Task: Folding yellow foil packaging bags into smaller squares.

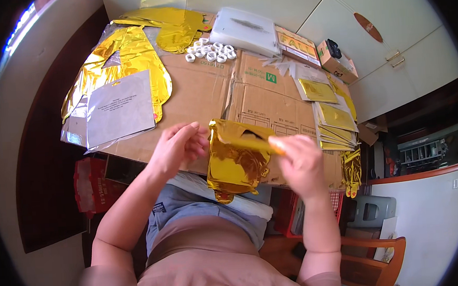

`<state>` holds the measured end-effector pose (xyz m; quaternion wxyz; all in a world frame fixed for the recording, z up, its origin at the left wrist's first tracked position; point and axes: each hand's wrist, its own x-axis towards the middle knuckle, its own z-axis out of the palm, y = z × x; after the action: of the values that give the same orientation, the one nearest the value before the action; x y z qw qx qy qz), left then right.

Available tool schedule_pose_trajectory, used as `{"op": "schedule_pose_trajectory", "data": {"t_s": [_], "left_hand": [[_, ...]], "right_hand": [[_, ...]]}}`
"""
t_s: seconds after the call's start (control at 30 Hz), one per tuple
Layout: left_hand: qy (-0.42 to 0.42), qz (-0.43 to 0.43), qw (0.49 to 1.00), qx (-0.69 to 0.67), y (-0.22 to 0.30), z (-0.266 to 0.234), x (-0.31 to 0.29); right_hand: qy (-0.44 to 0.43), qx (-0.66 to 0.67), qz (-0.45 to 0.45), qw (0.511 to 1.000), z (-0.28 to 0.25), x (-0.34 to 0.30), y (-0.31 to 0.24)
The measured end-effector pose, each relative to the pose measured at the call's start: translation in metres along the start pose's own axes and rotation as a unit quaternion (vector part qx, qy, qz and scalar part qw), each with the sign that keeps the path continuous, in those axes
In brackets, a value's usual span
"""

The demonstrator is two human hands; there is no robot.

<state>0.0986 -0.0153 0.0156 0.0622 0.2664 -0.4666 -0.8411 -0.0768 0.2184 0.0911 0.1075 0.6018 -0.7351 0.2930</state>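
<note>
A folded gold foil balloon (233,169) hangs over the near edge of the cardboard in front of me, creased and shiny, with a small tab at its lower end. Just left of its upper corner is my left hand (182,146), fingers loosely curled and apart, with nothing visible in them. My right hand (301,162) is closed at the balloon's right side. It pinches a narrow yellow-orange strip (258,144) that crosses the balloon's upper part. Motion blurs this strip, and I cannot tell what kind of thing it is.
Large gold foil balloons (159,79) and a grey printed sheet (119,108) lie at the left. White rings (211,56) sit at the back beside a translucent plastic box (244,29). Packed gold foil pieces (337,116) are stacked at the right. A wooden chair (398,253) stands lower right.
</note>
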Motion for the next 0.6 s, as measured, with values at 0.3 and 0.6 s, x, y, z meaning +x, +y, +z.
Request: {"op": "schedule_pose_trajectory", "data": {"t_s": [0.3, 0.6], "left_hand": [[-0.086, 0.153, 0.964, 0.201, 0.024, 0.013, 0.068], [-0.042, 0.056, 0.982, 0.177, 0.018, 0.031, 0.08]], "right_hand": [[-0.147, 0.329, 0.274, 0.891, -0.021, 0.09, 0.097], [-0.251, 0.237, 0.351, 0.87, 0.001, 0.132, 0.15]]}}
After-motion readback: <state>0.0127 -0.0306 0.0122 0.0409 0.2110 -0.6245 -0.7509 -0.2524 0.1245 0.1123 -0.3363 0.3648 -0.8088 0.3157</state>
